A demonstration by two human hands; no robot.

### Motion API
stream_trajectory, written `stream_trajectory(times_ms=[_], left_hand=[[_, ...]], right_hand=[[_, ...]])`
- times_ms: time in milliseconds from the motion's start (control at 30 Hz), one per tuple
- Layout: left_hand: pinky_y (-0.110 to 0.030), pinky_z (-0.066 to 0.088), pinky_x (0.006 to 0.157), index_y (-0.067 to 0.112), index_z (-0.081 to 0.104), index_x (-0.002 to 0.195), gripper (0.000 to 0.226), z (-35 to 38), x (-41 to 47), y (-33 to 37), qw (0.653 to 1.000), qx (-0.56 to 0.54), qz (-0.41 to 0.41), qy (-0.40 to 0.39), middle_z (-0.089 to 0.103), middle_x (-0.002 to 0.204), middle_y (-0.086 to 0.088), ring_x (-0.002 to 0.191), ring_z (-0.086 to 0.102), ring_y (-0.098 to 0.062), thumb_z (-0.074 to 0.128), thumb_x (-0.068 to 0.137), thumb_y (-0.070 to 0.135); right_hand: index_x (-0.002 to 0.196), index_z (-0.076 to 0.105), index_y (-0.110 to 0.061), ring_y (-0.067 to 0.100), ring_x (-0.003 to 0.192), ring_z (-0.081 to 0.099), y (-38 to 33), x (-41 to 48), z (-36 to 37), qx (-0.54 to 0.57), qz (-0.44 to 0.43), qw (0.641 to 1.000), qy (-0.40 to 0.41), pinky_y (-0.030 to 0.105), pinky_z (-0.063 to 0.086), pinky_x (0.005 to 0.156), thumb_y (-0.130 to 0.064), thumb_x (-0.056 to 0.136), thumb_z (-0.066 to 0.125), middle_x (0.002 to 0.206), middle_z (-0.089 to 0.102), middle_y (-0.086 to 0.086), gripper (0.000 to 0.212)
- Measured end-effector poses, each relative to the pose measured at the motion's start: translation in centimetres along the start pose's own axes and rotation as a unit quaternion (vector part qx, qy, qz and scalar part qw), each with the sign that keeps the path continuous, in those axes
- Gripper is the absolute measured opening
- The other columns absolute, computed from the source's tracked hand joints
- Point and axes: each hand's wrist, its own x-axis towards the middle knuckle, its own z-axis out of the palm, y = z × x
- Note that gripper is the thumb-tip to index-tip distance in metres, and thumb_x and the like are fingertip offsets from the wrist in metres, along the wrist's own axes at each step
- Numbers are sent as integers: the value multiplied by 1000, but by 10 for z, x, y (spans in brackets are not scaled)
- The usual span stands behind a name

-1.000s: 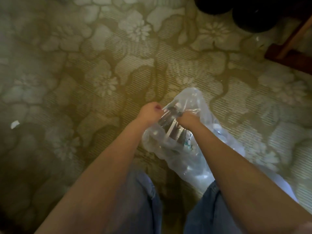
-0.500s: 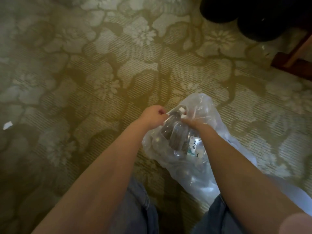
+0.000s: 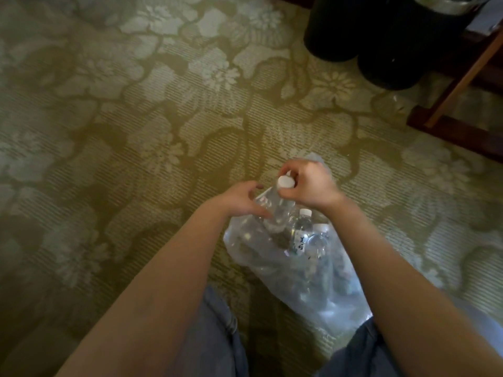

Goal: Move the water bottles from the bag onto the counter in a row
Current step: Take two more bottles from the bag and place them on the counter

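The right hand (image 3: 310, 183) pinches the neck of a clear water bottle (image 3: 283, 205) just under its white cap (image 3: 285, 182), the bottle half out of the mouth of a clear plastic bag (image 3: 321, 292) that lies on the floral carpet (image 3: 136, 131) between the person's knees. The left hand (image 3: 239, 198) has its fingers curled onto the bag's open rim beside that bottle, gripping the plastic. At least 2 more capped bottles (image 3: 304, 227) stand inside the bag just below the right wrist (1 label carries dark characters), and dark round bins (image 3: 381, 36) sit at the carpet's far right edge.
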Motion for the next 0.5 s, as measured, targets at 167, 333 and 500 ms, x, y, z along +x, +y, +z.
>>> stream_trajectory(times_ms=[167, 333, 500], left_hand=[[-43, 47, 98, 23, 46, 134, 103, -1, 0, 16, 977, -187, 57, 80, 59, 126, 0, 116, 56, -19, 90, 43, 43], [-14, 49, 56, 26, 66, 99, 61, -26, 2, 16, 891, -374, -3, 258, 71, 84, 12, 79, 68, -2, 82, 40, 29], [-25, 50, 66, 16, 61, 110, 64, -42, -6, -7, 876, -383, -52, 288, 68, 95, 4, 85, 66, -12, 86, 53, 33]], right_hand=[[77, 65, -27, 10, 58, 51, -30, 7, -30, 198, 27, 975, 99, 30, 44, 60, -17, 64, 76, 62, 56, -9, 20], [94, 65, -17, 13, 60, 61, -53, 13, -8, 355, 31, 921, 161, 33, 57, 65, -16, 85, 65, 70, 63, -2, 9], [92, 65, -10, 29, 90, 64, -20, 16, 61, 146, 189, 969, -58, 35, 49, 79, -29, 92, 48, 91, 68, 11, 25]])
